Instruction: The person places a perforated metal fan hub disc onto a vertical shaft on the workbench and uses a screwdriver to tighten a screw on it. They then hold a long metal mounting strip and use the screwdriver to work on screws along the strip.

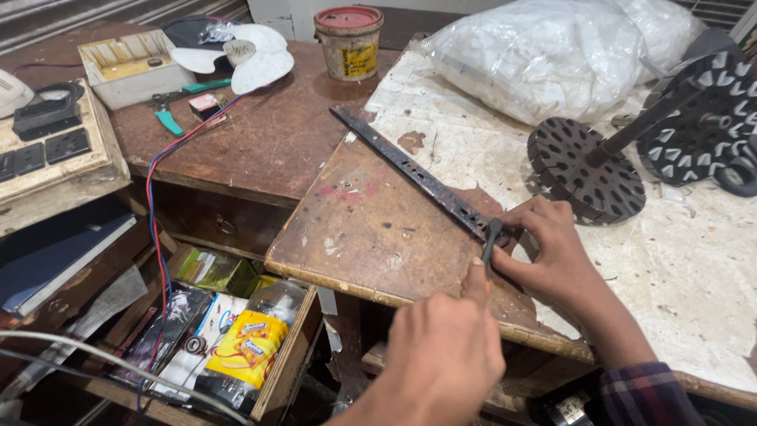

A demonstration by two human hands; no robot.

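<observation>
A long dark metal strip [410,170] with a row of holes lies slantwise across the worn wooden bench [371,229]. My right hand [552,252], with a plaid sleeve behind it, presses on the strip's near end, fingers on both sides of it. My left hand [445,355] is closed around the handle of a thin dark-shafted tool [489,241], thumb along it. The tool's tip rests on the strip's near end, right beside my right fingers. Most of the handle is hidden in my fist.
Two slotted round motor cores [587,170] on a shaft lie at the right, a white plastic bag [552,55] behind them. A red-lidded tub [348,41], pliers [169,118], a switchboard [47,146] and wires sit on the left table. Below is an open drawer [236,331] with a bottle.
</observation>
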